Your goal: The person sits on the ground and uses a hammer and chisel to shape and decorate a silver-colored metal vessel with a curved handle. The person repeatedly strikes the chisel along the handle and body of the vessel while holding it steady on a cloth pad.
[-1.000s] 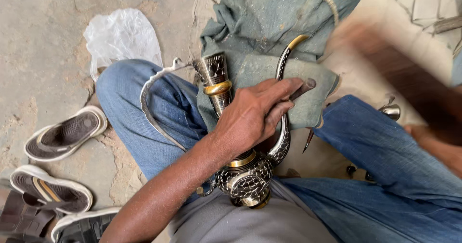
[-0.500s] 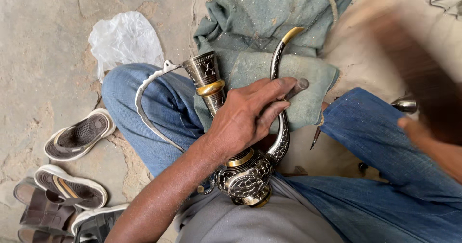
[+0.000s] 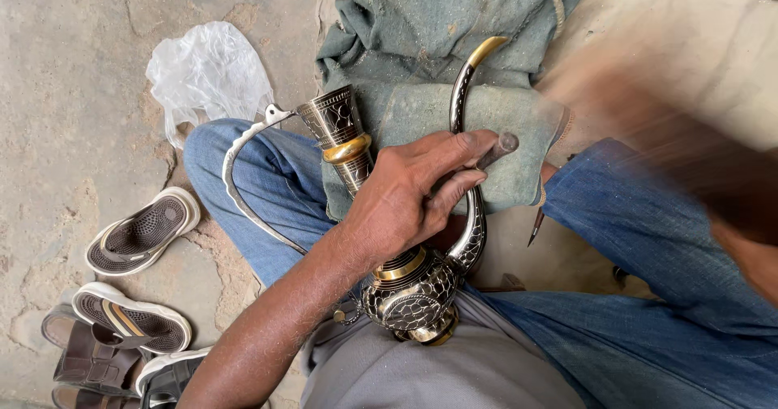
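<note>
The left hand (image 3: 405, 202) is closing around the neck of an ornate metal ewer (image 3: 405, 287), dark with brass bands and engraved patterns, which is lying across the person's lap with its round belly near the body and its flared mouth pointing away to the far left. The fingers (image 3: 454, 154) are also pinching a small dark rod-like tool (image 3: 498, 146) against the ewer's curved spout (image 3: 470, 85), whose brass tip is arching toward the far side. A thin silver handle (image 3: 235, 182) is looping out to the left over the knee in blue jeans (image 3: 267, 198).

The right hand (image 3: 689, 150) is sweeping through the right side of the view as a brown blur; whether it is open or gripping something cannot be told.

A folded grey-green cloth (image 3: 454, 20) is resting under the ewer's far end and spreading onto the concrete floor (image 3: 73, 69). A crumpled clear plastic bag (image 3: 207, 73) is lying at far left, and several sandals (image 3: 138, 239) are sitting at near left. A thin pointed tool (image 3: 536, 227) is lying between the legs, possibly a nail.
</note>
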